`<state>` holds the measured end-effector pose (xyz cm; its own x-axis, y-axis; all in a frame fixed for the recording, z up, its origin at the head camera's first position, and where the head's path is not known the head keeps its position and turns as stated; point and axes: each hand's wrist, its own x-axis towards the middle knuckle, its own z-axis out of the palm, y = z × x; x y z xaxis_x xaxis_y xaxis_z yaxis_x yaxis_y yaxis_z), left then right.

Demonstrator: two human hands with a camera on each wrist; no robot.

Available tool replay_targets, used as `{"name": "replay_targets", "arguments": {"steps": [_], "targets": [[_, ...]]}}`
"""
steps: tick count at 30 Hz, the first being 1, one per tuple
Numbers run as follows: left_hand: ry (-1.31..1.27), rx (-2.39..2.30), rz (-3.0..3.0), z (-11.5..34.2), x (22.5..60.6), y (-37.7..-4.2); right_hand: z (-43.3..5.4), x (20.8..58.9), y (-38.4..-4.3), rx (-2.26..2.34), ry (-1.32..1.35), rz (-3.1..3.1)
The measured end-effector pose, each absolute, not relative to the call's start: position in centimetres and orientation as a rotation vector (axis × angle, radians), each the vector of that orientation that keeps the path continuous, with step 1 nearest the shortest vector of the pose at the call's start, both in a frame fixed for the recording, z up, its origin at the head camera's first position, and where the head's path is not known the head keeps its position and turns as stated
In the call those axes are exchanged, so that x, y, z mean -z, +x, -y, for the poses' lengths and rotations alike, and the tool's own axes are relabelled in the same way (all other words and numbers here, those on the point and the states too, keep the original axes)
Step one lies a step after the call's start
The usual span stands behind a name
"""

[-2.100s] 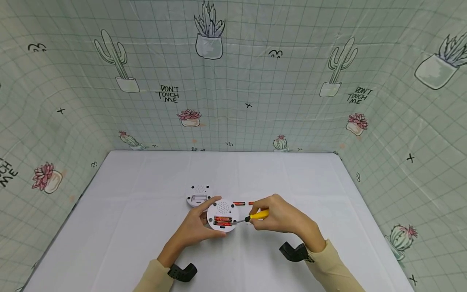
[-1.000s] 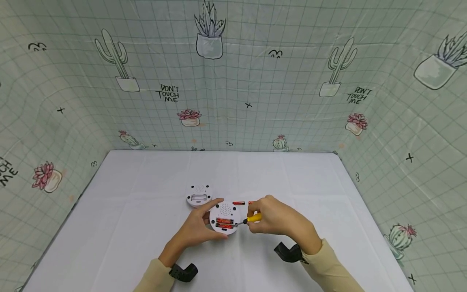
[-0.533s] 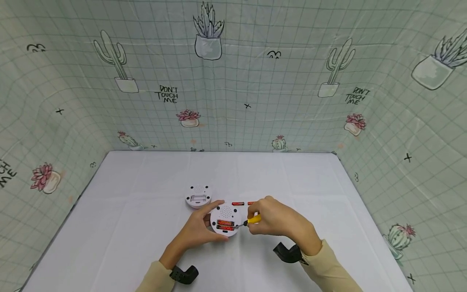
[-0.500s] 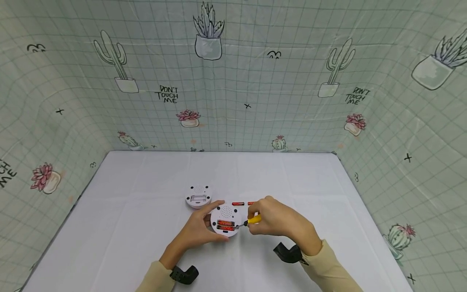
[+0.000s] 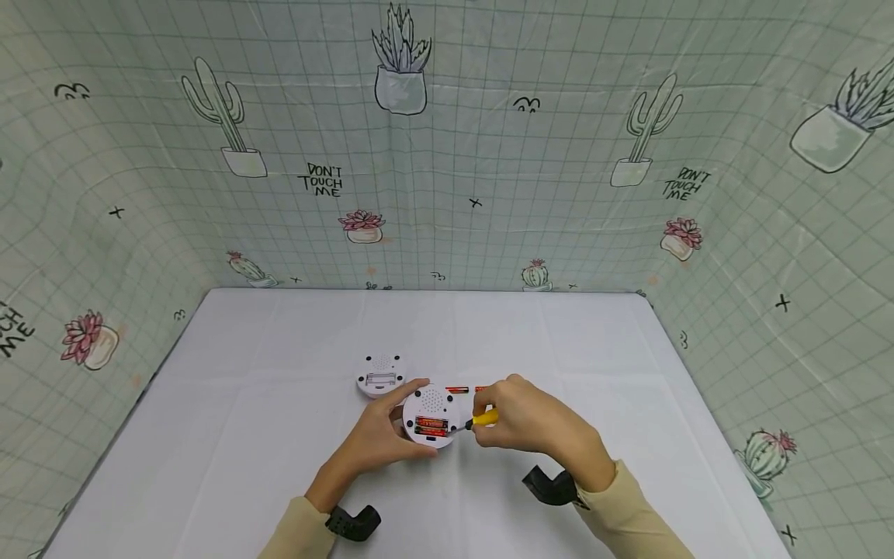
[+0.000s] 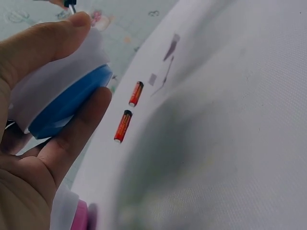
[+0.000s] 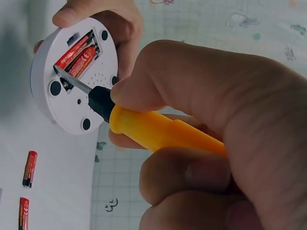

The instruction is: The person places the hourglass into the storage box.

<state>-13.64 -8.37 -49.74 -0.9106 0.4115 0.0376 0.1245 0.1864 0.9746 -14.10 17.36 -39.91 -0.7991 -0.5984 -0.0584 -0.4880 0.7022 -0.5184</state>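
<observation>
Held by its rim in my left hand [image 5: 384, 436] is a round white device [image 7: 72, 114] with speaker holes, dark feet and a blue far side [image 6: 79, 98]. Its uncovered battery compartment faces my right side, with two red batteries [image 7: 79, 53] in it; one sits slightly tilted. My right hand [image 5: 532, 415] grips a yellow-handled screwdriver [image 7: 146, 127], thumb against the handle near the black collar. The metal tip meets the compartment's edge at one battery's end. In the left wrist view the device hides most of the screwdriver.
A second white round device [image 5: 381, 362] with a bare battery slot lies behind my left hand; its underside edge is pink [image 6: 80, 216]. Two loose red batteries [image 6: 136, 93] lie on the white table [image 5: 279, 349] beyond the held device. A small grey flat piece [image 6: 152, 79] lies near them.
Compared with the earliest frame, my left hand and the device have shifted slightly right, and my right hand with the screwdriver slightly left. Over the last half second there is barely any movement.
</observation>
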Motion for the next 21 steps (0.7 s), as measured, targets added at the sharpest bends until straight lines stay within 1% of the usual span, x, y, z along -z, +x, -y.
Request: {"name": "replay_targets", "arguments": {"steps": [7,15,21], "targets": [[0.516,-1.797,-2.213,8.5,49.8,-13.6,-17.1,40.3,-14.1,0.704,-0.926,-2.677],[0.462,-1.851,-2.178,9.1,49.8,-13.8,-19.1,42.3,-15.4,1.034,-0.887,-2.579],[0.473,-1.888,-2.09,9.2,49.8,-13.9,-19.8,43.5,-15.8,1.123,-0.861,-2.529]]}}
